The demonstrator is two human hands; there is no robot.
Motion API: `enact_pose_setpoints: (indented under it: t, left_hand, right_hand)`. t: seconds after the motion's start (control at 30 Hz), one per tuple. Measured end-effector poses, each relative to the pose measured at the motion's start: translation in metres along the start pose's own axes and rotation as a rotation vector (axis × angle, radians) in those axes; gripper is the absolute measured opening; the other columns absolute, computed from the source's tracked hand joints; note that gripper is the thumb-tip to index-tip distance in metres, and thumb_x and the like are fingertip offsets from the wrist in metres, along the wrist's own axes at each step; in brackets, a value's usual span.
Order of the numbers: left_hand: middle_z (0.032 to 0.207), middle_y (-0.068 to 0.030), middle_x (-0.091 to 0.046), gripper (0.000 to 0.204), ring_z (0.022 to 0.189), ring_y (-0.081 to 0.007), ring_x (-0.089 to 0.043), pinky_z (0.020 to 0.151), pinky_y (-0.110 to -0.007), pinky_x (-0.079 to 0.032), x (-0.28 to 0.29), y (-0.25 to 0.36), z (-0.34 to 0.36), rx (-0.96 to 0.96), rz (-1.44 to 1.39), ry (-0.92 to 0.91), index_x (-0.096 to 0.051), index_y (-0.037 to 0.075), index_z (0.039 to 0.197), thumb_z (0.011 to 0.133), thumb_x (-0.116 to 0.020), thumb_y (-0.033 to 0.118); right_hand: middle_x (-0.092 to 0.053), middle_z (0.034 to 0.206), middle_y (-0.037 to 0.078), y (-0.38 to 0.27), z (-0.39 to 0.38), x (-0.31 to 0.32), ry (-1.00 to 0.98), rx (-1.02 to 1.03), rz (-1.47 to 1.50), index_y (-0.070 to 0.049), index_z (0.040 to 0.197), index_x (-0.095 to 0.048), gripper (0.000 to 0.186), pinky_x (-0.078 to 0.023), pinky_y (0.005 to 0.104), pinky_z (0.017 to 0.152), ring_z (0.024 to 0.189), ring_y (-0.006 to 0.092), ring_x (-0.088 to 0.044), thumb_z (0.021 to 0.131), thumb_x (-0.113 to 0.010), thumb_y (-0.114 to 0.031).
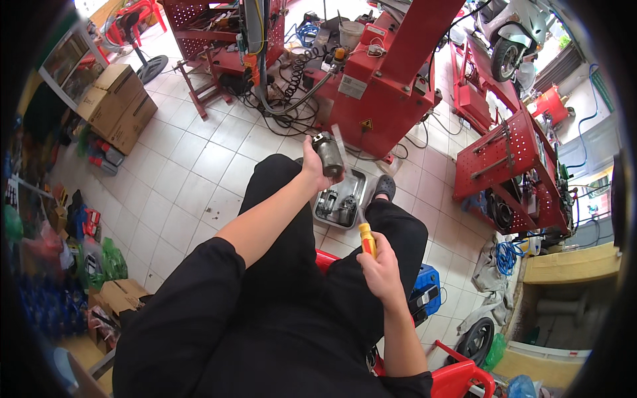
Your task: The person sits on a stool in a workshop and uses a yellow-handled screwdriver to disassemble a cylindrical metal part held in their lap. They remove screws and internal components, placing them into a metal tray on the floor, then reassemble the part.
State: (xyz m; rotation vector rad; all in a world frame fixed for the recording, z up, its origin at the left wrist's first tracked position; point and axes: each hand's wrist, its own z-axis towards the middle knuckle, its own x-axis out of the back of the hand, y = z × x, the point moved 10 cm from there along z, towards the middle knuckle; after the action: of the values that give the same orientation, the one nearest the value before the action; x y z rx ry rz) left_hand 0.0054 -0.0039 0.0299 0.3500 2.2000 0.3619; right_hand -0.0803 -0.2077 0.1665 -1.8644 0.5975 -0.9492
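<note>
My left hand [317, 174] is closed around a grey metal cylinder [330, 158] that looks like a small electric motor, held up in front of my knees. In my right hand [383, 270] is a screwdriver [367, 240] with a yellow and red handle. Its shaft points up and away, toward the cylinder, and looks blurred; whether the tip touches anything I cannot tell. Beneath the cylinder, a metal tray [359, 224] rests on the floor between my feet. Several dark and silvery mechanical parts [346, 207] lie in it.
A red machine [365, 119] stands ahead with hoses and cables [282, 119] around its base. To the right are a red perforated tool cart [494, 159] and a blue case [426, 292]. Cardboard boxes [116, 109] stand at left; a red plastic chair [464, 378] is behind at right.
</note>
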Motion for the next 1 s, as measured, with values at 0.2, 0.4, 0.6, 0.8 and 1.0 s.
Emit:
enact_pose_setpoints:
  t: [0.2,0.4,0.6,0.8,1.0]
  left_hand:
    - [0.082,-0.0078,-0.056,0.078,0.072,-0.0235,-0.053,0.056,-0.037,-0.045,0.0,0.008,0.016,-0.02,-0.105,0.018,-0.054,0.013,0.097,0.075,-0.022,0.081]
    - [0.081,-0.0074,-0.057,0.077,0.07,-0.0225,-0.056,0.055,-0.035,-0.047,-0.018,0.03,0.045,-0.058,-0.137,0.009,-0.055,0.011,0.097,0.073,-0.032,0.081]
    - [0.082,-0.009,-0.057,0.076,0.069,-0.0245,-0.057,0.059,-0.038,-0.049,-0.04,0.036,0.095,0.018,-0.119,-0.085,-0.056,0.009,0.093,0.072,-0.037,0.079]
    - [0.066,-0.0063,-0.057,0.075,0.06,-0.024,-0.058,0.061,-0.042,-0.048,-0.015,0.041,0.119,0.045,0.067,-0.119,-0.056,0.011,0.084,0.073,-0.031,0.08]
    - [0.067,-0.0063,-0.058,0.076,0.061,-0.023,-0.059,0.056,-0.04,-0.048,-0.023,0.029,0.138,0.088,0.022,-0.069,-0.055,0.01,0.085,0.074,-0.03,0.08]
  right_hand:
    - [-0.061,0.081,0.024,-0.024,-0.017,0.003,0.13,0.015,-0.335,0.002,0.114,-0.047,0.041,-0.047,0.0385,0.073,0.079,0.0356,-0.062,0.077,-0.054,-0.014]
    - [-0.06,0.08,0.029,-0.03,0.019,0.003,0.053,-0.019,-0.454,0.002,0.114,-0.045,0.042,-0.047,0.0452,0.069,0.076,0.0422,-0.06,0.078,-0.054,-0.019]
    - [-0.055,0.073,0.012,0.068,0.152,-0.037,-0.276,-0.294,0.151,0.002,0.112,-0.044,0.038,-0.048,0.0325,0.052,0.056,0.0191,-0.057,0.08,-0.055,-0.016]
    - [-0.051,0.063,0.004,0.057,0.231,-0.041,-0.117,-0.199,0.379,-0.004,0.088,-0.05,0.028,-0.041,0.0259,0.039,0.047,0.0127,-0.051,0.092,-0.052,-0.032]
    - [-0.042,0.058,0.0,0.064,0.261,-0.029,-0.049,-0.056,0.688,-0.004,0.091,-0.049,0.027,-0.038,0.0231,0.041,0.043,0.0087,-0.041,0.096,-0.041,-0.029]
